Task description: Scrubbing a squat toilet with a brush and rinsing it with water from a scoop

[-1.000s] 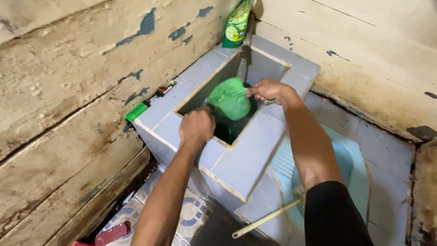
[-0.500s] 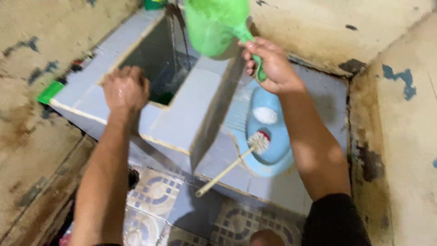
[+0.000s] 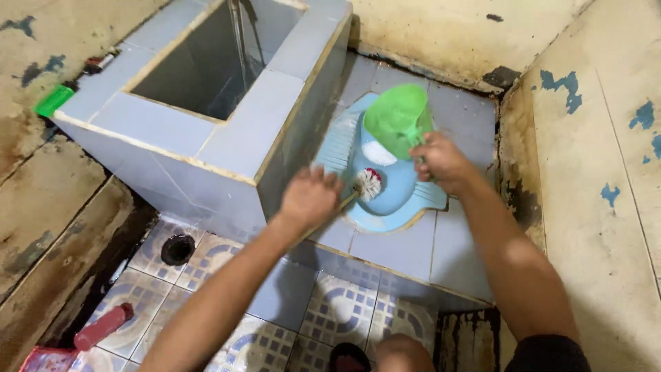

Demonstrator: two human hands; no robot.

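While gripped: brush [image 3: 369, 183] beyond left grip [image 3: 311, 200].

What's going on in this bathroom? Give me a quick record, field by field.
Left hand: left hand grips the handle of a toilet brush
Right hand: right hand holds a green scoop, tilted over the bowl
Below the hands: blue squat toilet, brush head inside it
Left side: tiled water tank
Floor: round drain in patterned tiles
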